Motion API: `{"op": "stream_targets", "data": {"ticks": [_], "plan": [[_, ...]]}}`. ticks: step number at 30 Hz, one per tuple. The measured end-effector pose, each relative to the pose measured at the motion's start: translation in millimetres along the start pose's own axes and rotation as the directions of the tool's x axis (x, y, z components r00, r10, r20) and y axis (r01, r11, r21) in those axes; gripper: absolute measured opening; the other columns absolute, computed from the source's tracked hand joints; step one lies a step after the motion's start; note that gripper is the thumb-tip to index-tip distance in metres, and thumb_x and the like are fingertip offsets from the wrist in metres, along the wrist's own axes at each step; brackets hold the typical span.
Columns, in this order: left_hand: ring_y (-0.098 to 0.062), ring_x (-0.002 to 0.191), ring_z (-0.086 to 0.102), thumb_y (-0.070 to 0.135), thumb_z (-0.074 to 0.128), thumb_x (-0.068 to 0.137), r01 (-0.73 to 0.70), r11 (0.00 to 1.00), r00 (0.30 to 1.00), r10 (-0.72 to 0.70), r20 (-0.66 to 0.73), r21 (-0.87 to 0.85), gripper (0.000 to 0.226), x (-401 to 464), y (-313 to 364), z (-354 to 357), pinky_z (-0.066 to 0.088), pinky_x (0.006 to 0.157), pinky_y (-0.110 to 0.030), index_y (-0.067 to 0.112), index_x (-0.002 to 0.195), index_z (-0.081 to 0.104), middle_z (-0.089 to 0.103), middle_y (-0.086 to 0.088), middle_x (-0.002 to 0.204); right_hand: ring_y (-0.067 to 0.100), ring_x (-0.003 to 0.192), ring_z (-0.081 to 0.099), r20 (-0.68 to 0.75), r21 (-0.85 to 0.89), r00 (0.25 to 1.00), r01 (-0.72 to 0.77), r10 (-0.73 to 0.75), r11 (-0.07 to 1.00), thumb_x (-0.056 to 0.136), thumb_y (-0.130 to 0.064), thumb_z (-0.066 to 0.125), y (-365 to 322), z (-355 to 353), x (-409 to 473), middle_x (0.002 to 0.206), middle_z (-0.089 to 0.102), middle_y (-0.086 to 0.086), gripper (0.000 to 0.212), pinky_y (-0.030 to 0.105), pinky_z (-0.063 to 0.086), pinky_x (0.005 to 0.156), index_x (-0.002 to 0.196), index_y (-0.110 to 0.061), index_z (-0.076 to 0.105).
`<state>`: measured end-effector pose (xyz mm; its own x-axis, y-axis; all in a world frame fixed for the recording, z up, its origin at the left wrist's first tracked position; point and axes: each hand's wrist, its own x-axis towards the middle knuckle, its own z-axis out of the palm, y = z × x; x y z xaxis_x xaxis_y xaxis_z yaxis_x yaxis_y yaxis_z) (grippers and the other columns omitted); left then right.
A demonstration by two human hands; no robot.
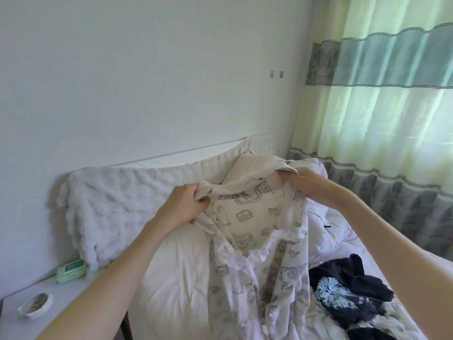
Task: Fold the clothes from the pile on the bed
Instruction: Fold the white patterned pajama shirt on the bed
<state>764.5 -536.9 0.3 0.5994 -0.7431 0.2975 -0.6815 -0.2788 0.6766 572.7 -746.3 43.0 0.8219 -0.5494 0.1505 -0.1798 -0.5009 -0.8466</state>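
A cream button-up shirt (pixel 247 217) with grey printed drawings hangs in the air over the bed (pixel 171 278). My left hand (pixel 182 204) grips its left shoulder near the collar. My right hand (pixel 308 184) grips the right shoulder at about the same height. The shirt's front faces me, open at the neck, and its lower part drops out of the bottom of the frame. On the bed at lower right lies the pile: a dark navy garment (pixel 353 293) with a pale blue print, over other light cloth.
A white fleece blanket (pixel 117 200) is draped over the headboard against the wall. At lower left a white bedside table (pixel 73 307) carries a green wipes pack (pixel 72 267) and a small shell-shaped dish (pixel 35 305). Green striped curtains (pixel 392 106) hang at the right.
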Motion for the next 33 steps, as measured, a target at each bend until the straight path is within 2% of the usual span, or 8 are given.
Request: {"op": "stream_targets", "data": {"ticks": [6, 12, 15, 18, 22, 27, 30, 33], "plan": [[0.001, 0.085, 0.061, 0.023, 0.056, 0.093, -0.05, 0.962, 0.983, 0.095, 0.158, -0.269, 0.015, -4, -7, 14, 0.047, 0.072, -0.012, 0.038, 0.092, 0.058, 0.066, 0.011, 0.094, 0.022, 0.08, 0.063, -0.002, -0.234, 0.99, -0.139, 0.143, 0.962, 0.086, -0.038, 0.066, 20, -10, -9, 0.084, 0.068, 0.01, 0.033, 0.026, 0.05, 0.074, 0.086, -0.005, 0.068], [-0.015, 0.106, 0.058, 0.03, 0.065, 0.086, 0.023, 0.921, 0.914, 0.139, 0.381, -0.39, 0.037, -8, 7, 22, 0.044, 0.097, -0.034, 0.017, 0.118, 0.054, 0.061, -0.003, 0.113, 0.014, 0.056, 0.042, -0.104, -0.443, 0.98, -0.199, 0.171, 0.874, 0.097, -0.046, 0.04, 41, -13, -15, 0.067, 0.048, 0.006, 0.049, 0.023, 0.035, 0.054, 0.077, -0.005, 0.054], [-0.016, 0.109, 0.06, 0.031, 0.073, 0.081, 0.096, 0.886, 0.788, 0.21, 0.579, -0.453, 0.05, -5, 4, 3, 0.048, 0.095, -0.036, 0.019, 0.123, 0.05, 0.062, -0.005, 0.117, 0.019, 0.08, 0.067, 0.058, -0.054, 0.967, -0.245, 0.248, 0.968, 0.088, -0.048, 0.056, 54, -23, -27, 0.088, 0.07, 0.004, 0.039, 0.029, 0.055, 0.076, 0.094, -0.01, 0.064], [-0.027, 0.124, 0.052, 0.009, 0.064, 0.086, 0.191, 0.772, 0.674, 0.346, 0.653, -0.607, 0.058, -6, -10, -10, 0.047, 0.097, -0.035, 0.019, 0.139, 0.04, 0.052, -0.013, 0.136, 0.024, 0.108, 0.064, 0.388, 0.448, 0.91, -0.324, 0.146, 0.833, 0.066, -0.051, 0.077, 71, -37, -37, 0.116, 0.068, 0.011, 0.074, 0.033, 0.056, 0.085, 0.12, -0.004, 0.057], [-0.015, 0.105, 0.064, 0.003, 0.061, 0.083, 0.149, 0.831, 0.823, 0.196, 0.533, -0.535, 0.04, -12, -14, 7, 0.052, 0.076, -0.019, 0.018, 0.12, 0.059, 0.07, 0.003, 0.112, 0.027, 0.128, 0.048, 0.576, 0.593, 0.802, -0.276, -0.159, 0.756, 0.097, -0.036, 0.049, 85, -34, -50, 0.137, 0.053, 0.01, 0.047, 0.036, 0.043, 0.101, 0.135, -0.009, 0.051], [-0.008, 0.078, 0.07, 0.002, 0.066, 0.075, 0.034, 0.755, 0.981, 0.098, 0.165, -0.655, 0.03, -10, -4, 19, 0.054, 0.062, -0.018, 0.03, 0.08, 0.076, 0.074, 0.006, 0.081, 0.026, 0.107, 0.064, 0.371, 0.66, 0.921, -0.169, -0.122, 0.732, 0.086, -0.008, 0.064, 87, -25, -58, 0.113, 0.068, 0.012, 0.028, 0.032, 0.052, 0.087, 0.113, -0.008, 0.069], [-0.013, 0.087, 0.066, 0.003, 0.052, 0.088, 0.018, 0.925, 0.999, -0.004, 0.036, -0.381, 0.024, -3, -3, 34, 0.051, 0.07, -0.018, 0.021, 0.085, 0.068, 0.071, 0.003, 0.086, 0.01, 0.062, 0.064, 0.097, 0.215, 0.993, -0.088, 0.069, 0.973, 0.078, -0.028, 0.074, 84, -9, -51, 0.066, 0.068, -0.006, 0.019, 0.013, 0.048, 0.058, 0.065, -0.016, 0.07], [-0.008, 0.078, 0.055, 0.011, 0.051, 0.095, 0.015, 0.997, 0.986, -0.001, 0.166, -0.08, 0.017, -10, -15, 61, 0.039, 0.064, -0.015, 0.003, 0.093, 0.065, 0.065, -0.006, 0.083, 0.011, 0.047, 0.032, -0.122, -0.334, 0.982, -0.179, 0.146, 0.925, 0.087, -0.039, 0.065, 108, 16, -46, 0.05, 0.035, -0.005, 0.049, 0.022, 0.026, 0.047, 0.055, -0.016, 0.036]]}}
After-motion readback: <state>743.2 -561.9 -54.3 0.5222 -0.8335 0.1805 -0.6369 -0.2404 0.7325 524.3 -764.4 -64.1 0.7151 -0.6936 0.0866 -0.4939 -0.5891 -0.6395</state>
